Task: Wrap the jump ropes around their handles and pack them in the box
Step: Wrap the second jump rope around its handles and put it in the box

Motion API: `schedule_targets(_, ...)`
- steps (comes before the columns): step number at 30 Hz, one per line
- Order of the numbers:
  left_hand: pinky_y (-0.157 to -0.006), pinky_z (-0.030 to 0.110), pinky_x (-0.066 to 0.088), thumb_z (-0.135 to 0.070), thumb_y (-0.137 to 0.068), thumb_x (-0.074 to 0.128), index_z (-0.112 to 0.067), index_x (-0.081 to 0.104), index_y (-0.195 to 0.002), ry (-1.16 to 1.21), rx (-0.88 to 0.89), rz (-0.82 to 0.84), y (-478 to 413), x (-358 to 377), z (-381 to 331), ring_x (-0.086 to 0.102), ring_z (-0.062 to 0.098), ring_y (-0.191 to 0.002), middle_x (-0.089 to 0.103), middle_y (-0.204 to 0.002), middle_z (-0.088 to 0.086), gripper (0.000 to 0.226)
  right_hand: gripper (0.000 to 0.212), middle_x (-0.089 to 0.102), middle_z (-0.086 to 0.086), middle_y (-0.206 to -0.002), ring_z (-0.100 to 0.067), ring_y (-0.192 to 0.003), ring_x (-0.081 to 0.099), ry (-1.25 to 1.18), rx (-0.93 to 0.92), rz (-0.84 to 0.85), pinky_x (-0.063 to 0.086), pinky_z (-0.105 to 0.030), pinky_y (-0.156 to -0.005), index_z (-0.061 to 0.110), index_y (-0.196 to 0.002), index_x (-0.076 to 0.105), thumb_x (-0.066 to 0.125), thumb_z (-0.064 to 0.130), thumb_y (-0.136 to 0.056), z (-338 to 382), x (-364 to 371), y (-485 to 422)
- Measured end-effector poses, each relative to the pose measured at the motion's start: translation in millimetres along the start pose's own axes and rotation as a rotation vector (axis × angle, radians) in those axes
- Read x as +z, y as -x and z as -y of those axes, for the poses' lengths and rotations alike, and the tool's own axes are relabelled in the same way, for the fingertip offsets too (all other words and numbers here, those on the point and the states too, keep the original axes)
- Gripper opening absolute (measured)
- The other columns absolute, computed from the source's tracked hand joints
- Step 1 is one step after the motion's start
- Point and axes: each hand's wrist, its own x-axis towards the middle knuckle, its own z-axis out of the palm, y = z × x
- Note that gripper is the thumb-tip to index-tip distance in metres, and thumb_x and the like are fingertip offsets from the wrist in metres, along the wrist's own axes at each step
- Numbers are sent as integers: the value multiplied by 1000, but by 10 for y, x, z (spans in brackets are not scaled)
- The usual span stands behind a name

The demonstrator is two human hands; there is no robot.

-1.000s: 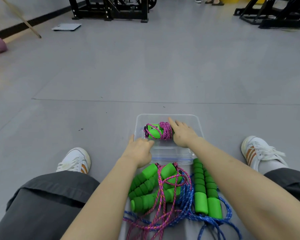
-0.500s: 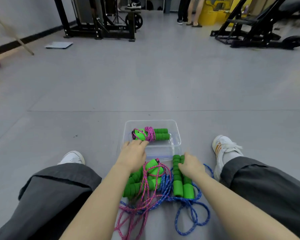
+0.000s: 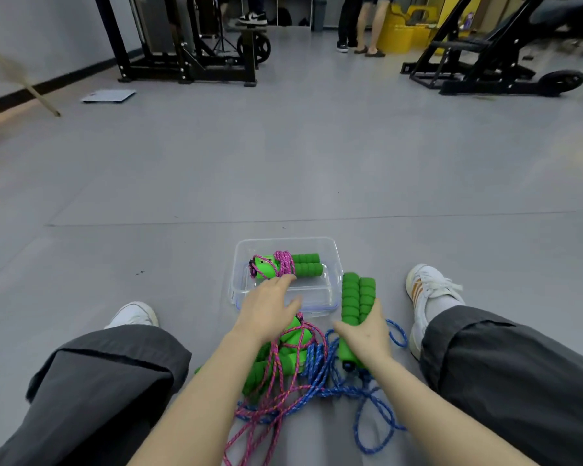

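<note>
Box (image 3: 333, 260) holds one wrapped pink rope (image 3: 284, 264). Right hand (image 3: 367, 336) grips green handles (image 3: 357, 294) beside it; left hand (image 3: 266, 309) has fingers spread loose over its near edge.

One wide-angle camera on the person's head is looking forward and down, sitting close above the legs (image 3: 108, 381) and the box (image 3: 285, 239), and taking in the floor (image 3: 283, 156) out to distant gym frames (image 3: 189, 67).
</note>
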Motion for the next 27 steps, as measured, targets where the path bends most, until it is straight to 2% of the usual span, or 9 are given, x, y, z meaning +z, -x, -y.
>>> schedule_targets(5, -93, 30, 44, -55, -72, 71, -14, 61, -120, 817, -298, 138, -177, -248, -506, 57, 13, -110, 64, -117, -4, 64, 99, 45, 5, -116, 8, -97, 43, -32, -420, 73, 37, -10, -83, 30, -146, 21, 66, 27, -59, 555, -273, 169)
schedule_targets(8, -87, 35, 54, -33, -77, 72, -17, 68, -103, 1185, -323, 209, -196, -421, -746, 69, 15, -91, 73, -99, 2, 30, 97, 51, 2, -122, -5, -110, 53, -208, -518, 160, 45, -19, -92, 25, -144, 28, 72, 24, -57, 929, -318, 267)
schedule_targets(10, -65, 31, 58, -21, -84, 66, -16, 67, -91, 1341, -332, 91, -197, -585, -856, 70, 17, -72, 72, -84, 5, 8, 90, 53, 0, -123, -9, -107, 54, -274, -546, 171, 48, -22, -89, 25, -139, 35, 79, 20, -61, 1102, -339, 310)
schedule_targets(12, -62, 38, 59, -19, -84, 65, -12, 65, -87, 1460, -374, -48, -202, -752, -895, 68, 23, -72, 68, -83, 7, 7, 96, 47, 1, -127, -9, -106, 53, -337, -484, 243, 53, -27, -83, 25, -143, 27, 82, 17, -65, 1172, -363, 347)
schedule_targets(16, -67, 29, 54, -14, -87, 59, -10, 60, -84, 1530, -316, -108, -159, -977, -819, 66, 19, -76, 66, -83, 9, 6, 109, 58, -4, -124, -17, -108, 61, -361, -359, 514, 51, -36, -94, 24, -145, 21, 85, 27, -57, 1099, -403, 415)
schedule_targets(19, -67, 30, 49, -15, -89, 53, -8, 57, -75, 1621, -268, -174, -96, -1165, -757, 65, 15, -57, 64, -61, 4, 17, 71, 67, -6, -93, -16, -85, 63, -147, -388, 727, 49, -27, -88, 15, -129, 45, 80, 13, -67, 1078, -488, 428)
schedule_targets(22, -62, 27, 51, -18, -90, 45, -5, 55, -75, 1785, -211, -181, -28, -1535, -671, 59, 16, -49, 59, -54, 4, 23, 22, 58, 0, -52, -10, -51, 55, 171, -367, 675, 44, -10, -64, 6, -107, 60, 64, 11, -86, 1101, -612, 358)
schedule_targets(24, -58, 25, 53, -18, -84, 46, -2, 58, -77, 1749, -173, 15, 71, -1815, -613, 57, 18, -51, 58, -60, 7, 22, 13, 54, -4, -55, -10, -45, 51, 324, -334, 577, 40, -13, -49, 7, -96, 61, 52, 16, -93, 1145, -737, 243)
schedule_targets(27, -60, 28, 54, -19, -73, 54, 0, 67, -75, 1358, -205, 365, 194, -2016, -588, 59, 21, -54, 67, -80, 16, 23, 20, 53, -11, -68, -21, -58, 53, 622, -406, 426, 39, -24, -51, 8, -94, 65, 49, 19, -93, 1398, -889, 95)
